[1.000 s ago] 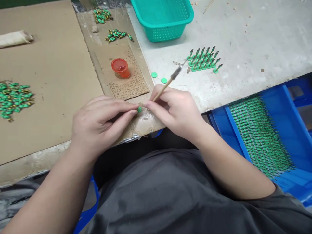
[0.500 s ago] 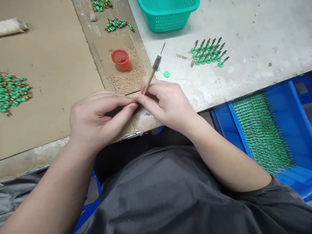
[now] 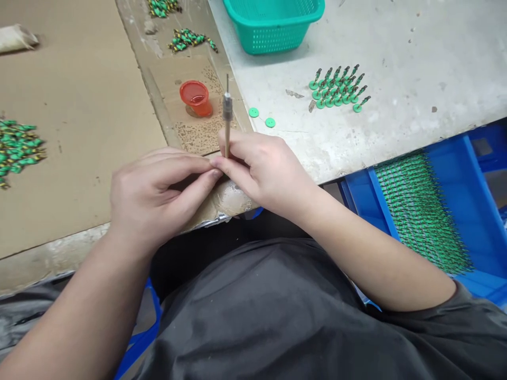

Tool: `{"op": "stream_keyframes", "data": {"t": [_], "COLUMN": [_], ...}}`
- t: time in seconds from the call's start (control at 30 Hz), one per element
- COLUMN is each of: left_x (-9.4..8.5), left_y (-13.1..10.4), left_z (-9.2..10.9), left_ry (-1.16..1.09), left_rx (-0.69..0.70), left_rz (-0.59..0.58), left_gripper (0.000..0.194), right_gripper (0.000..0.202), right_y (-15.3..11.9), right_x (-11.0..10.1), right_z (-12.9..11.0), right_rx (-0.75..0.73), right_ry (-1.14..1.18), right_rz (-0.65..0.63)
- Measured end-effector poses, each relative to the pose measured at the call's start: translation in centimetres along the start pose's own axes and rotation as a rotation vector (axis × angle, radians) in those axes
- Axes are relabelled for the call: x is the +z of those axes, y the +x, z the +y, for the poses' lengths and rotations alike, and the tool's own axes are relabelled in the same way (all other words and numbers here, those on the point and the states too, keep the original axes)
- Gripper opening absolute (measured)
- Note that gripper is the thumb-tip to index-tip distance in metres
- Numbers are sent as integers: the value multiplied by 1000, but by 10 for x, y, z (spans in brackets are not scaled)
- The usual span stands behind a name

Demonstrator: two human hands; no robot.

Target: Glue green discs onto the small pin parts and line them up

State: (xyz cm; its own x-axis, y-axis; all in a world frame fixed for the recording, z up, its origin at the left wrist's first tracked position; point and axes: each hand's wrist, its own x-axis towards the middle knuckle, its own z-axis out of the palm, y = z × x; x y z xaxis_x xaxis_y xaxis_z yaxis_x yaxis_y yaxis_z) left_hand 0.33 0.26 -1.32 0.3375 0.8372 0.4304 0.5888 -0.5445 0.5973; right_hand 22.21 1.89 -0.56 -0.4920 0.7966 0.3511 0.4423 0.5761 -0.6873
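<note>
My right hand is closed around a wooden-handled needle tool, its thin metal tip pointing up and away from me. My left hand is closed too, thumb and forefinger pinched together at the table's front edge. The fingertips of both hands meet there around a small green piece, almost wholly hidden by them. Just beyond my right hand lie two green round button-like discs. A red cup with liquid in it stands past my fingertips on a speckled piece of cardboard.
Piles of small green, yellow and dark pieces lie left and at the back. A green basket stands at the back. Several pieces stand upright on green discs. Below right, a blue crate holds many more in rows.
The needle tool has swung from leaning right to nearly upright. My right hand has shifted slightly left, uncovering more of one green disc. Both hands are still together.
</note>
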Motion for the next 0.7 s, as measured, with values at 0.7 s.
{"op": "stream_keyframes", "data": {"t": [0.7], "left_x": [0], "left_y": [2], "left_z": [-8], "left_ry": [3], "left_rx": [96], "left_rz": [-10], "left_gripper": [11], "right_gripper": [32], "right_y": [-19], "right_x": [15], "right_z": [-1], "right_rx": [11], "right_ry": [-35], "right_rz": [125]}}
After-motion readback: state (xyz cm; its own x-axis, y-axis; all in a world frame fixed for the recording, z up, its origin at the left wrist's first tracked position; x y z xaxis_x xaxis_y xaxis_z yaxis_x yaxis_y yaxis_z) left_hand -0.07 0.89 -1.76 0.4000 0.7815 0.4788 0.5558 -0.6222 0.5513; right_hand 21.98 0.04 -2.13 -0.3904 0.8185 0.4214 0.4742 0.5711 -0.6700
